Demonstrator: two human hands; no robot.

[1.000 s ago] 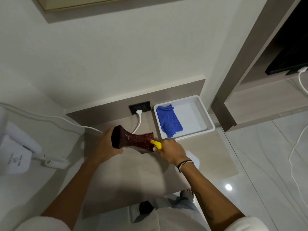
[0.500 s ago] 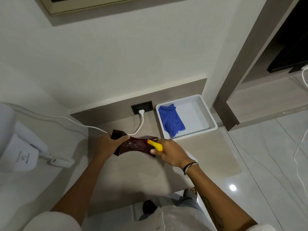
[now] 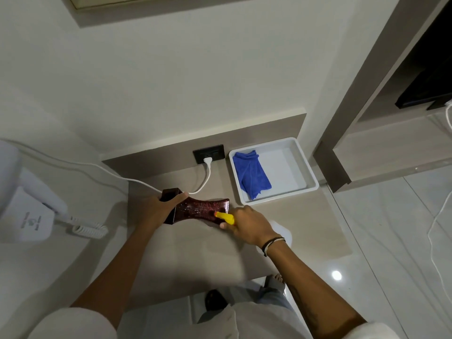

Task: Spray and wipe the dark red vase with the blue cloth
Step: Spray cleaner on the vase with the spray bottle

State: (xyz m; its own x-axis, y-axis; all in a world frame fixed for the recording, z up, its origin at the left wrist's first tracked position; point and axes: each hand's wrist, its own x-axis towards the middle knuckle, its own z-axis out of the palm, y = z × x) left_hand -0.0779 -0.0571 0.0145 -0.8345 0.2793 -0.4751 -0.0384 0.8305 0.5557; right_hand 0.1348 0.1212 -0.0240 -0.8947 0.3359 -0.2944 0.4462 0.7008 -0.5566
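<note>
1. The beige table (image 3: 305,221) runs along the wall, with a black socket (image 3: 209,154) in its back panel and a white cable (image 3: 205,178) plugged in.
2. A white tray (image 3: 307,167) sits at the table's far right corner.
3. The blue cloth (image 3: 253,173) lies folded in the left half of the tray, well apart from both hands.
4. The dark red vase (image 3: 198,210) lies on its side over the table, its square end to the left.
5. The left hand (image 3: 157,211) reaches in from the lower left, forearm extended, fingers clenched around the vase's left end, thumb over the top.
6. The right hand (image 3: 247,225), a band on its wrist, grasps a spray bottle whose yellow nozzle (image 3: 223,217) points left, just against the vase's right part; the bottle's body is hidden beneath the hand.
</note>
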